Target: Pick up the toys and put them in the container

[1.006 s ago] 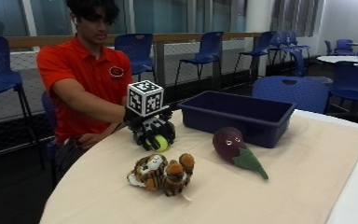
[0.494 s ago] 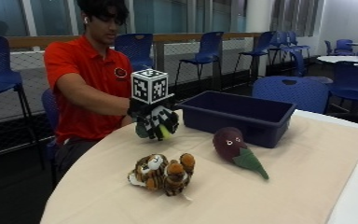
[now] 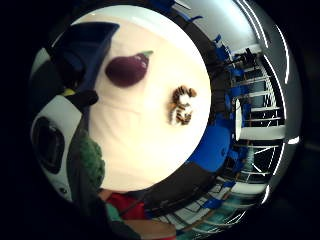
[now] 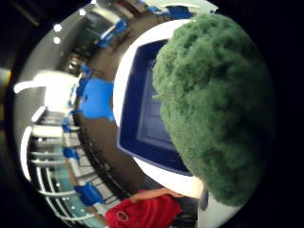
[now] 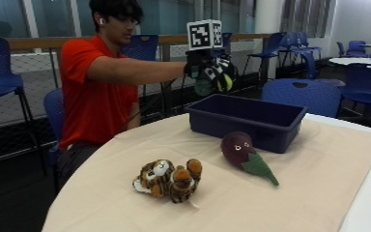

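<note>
My gloved right hand (image 5: 210,72) is raised above the near-left end of the dark blue container (image 5: 247,120), its fingers curled round a green fuzzy toy (image 5: 206,83) with a yellow part. That green toy (image 4: 219,99) fills much of the thumb side palm view, with the blue container (image 4: 145,118) below it. On the beige tablecloth (image 5: 314,174) lie a purple eggplant toy (image 5: 242,150) with a green stem and, nearer the front, a striped tiger toy (image 5: 168,179). The little finger side palm view shows the eggplant toy (image 3: 127,69) and the tiger toy (image 3: 181,105) on the cloth.
The person in a red shirt (image 5: 89,92) sits at the table's far left side. Blue chairs (image 5: 301,94) stand behind the table, one close to the container's far side. The round table's edge (image 5: 76,193) curves near the tiger.
My hand has risen from the tabletop with the green toy and moved right, to above the container's left end. The eggplant and tiger lie where they were.
</note>
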